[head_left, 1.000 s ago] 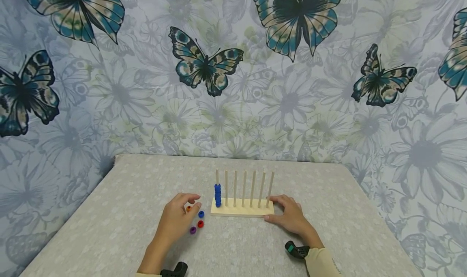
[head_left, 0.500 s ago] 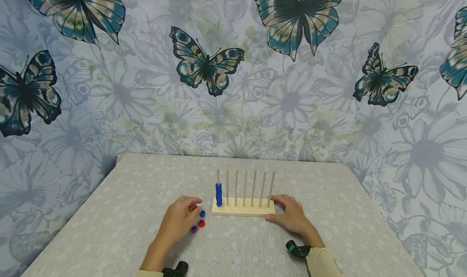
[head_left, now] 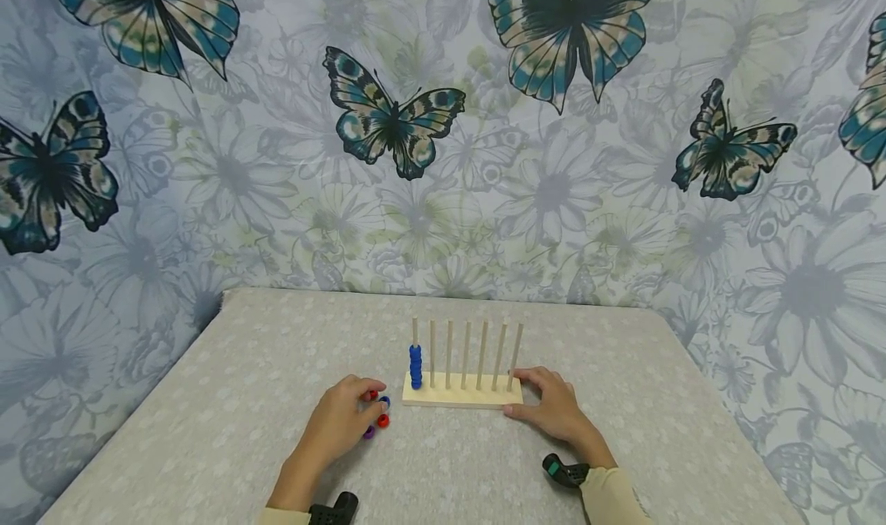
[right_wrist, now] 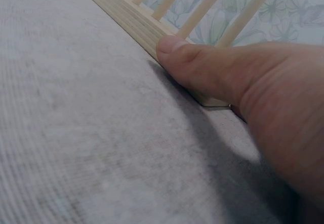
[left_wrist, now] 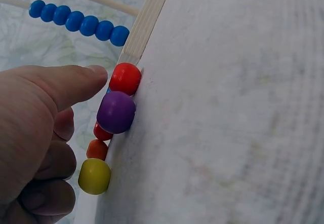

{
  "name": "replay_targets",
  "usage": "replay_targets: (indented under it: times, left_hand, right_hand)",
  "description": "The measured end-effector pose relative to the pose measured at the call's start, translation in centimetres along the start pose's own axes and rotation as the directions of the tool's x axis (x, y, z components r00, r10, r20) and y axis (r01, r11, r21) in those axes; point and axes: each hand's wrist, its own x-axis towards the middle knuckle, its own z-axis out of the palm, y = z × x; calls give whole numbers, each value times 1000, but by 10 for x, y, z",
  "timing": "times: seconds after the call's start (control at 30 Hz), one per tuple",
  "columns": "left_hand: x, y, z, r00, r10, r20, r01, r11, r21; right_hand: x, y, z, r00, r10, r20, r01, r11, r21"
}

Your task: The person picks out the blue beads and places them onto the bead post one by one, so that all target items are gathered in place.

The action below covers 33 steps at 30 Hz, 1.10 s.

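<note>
On the grey table (head_left: pixel 228 387), the left hand (head_left: pixel 339 425) rests with curled fingers over loose beads just left of the wooden peg rack (head_left: pixel 462 398): red (left_wrist: pixel 125 78), purple (left_wrist: pixel 116 112), orange (left_wrist: pixel 96 149) and yellow (left_wrist: pixel 94 176). Whether it pinches one is unclear. The right hand (head_left: pixel 550 410) grips the rack's right end, thumb on its near edge. Blue beads (head_left: pixel 415 366) stack on the leftmost peg.
</note>
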Motion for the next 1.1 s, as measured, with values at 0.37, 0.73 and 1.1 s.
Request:
replay_targets:
  times: [0.37, 0.73, 1.1]
  left_hand:
    - [1, 1, 1, 1000, -13, 19, 13, 1000, 22]
    - [2, 0, 4, 1000, -21, 24, 20, 999, 31]
    - [3, 1, 5, 999, -26, 18, 26, 999, 45]
  right_hand:
    - [2, 4, 1, 1000, -7, 1, 7, 1000, -3]
    - [1, 3, 2, 1000, 0, -1, 0, 1000, -2]
    - [2, 3, 2, 1000, 7, -3, -7, 1000, -5]
